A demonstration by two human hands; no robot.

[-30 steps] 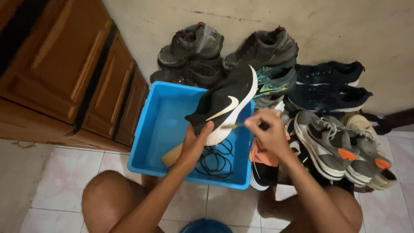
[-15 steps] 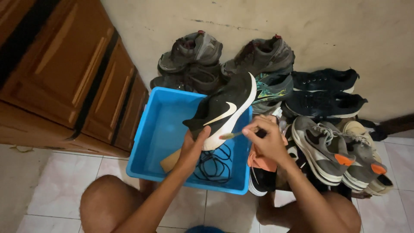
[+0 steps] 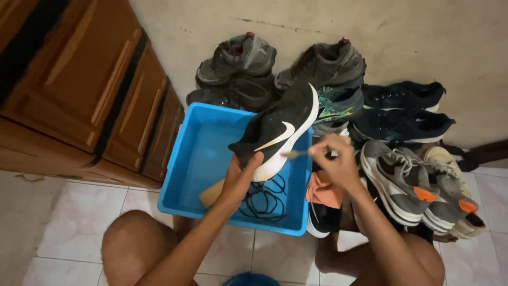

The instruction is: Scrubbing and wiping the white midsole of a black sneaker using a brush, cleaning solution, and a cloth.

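Black fabric sneaker with white sole, held tilted, toe up, above the blue plastic tub; thin pale-bristled brush meets its sole edge.

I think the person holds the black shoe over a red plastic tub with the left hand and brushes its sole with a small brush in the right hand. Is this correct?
Not quite: the tub is blue, not red, as the head view shows. The rest holds: the left hand holds the black shoe over it, and the right hand works a small brush at the sole.
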